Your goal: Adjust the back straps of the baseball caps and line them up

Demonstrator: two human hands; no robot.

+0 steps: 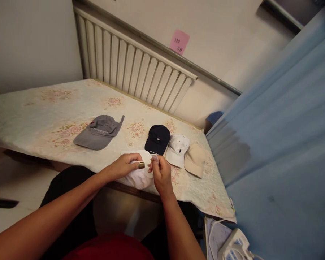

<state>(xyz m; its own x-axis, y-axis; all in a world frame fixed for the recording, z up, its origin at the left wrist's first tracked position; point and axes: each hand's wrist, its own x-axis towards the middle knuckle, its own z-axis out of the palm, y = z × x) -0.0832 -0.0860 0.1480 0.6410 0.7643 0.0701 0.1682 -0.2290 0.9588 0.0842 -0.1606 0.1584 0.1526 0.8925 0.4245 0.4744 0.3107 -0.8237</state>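
We hold a white cap (139, 176) at the near edge of the table (29, 119), just below the centre of the frame, part of it hanging past the edge. Our left hand (124, 165) lies curled over the cap's top, fingers bent and thumb forward, gripping the cloth; a gold buckle (141, 165) shows at the fingertips. Our right hand (160, 175) comes up from below, its fingers pinched shut on a small white tag (155, 158) at the cap's upper edge. The two hands nearly meet over the buckle.

Just above the white cap, a navy cap (157, 139) lies touching it. To the right of that sit a second white cap (177, 148) and a beige cap (195, 159), overlapping in a row. A grey cap (99, 131) lies apart, left of centre. A flowered cloth covers the table. Behind it, a radiator (135, 68) runs along the wall, with a pink note (179, 41) stuck above. A blue curtain (281, 144) fills the right side of the frame.
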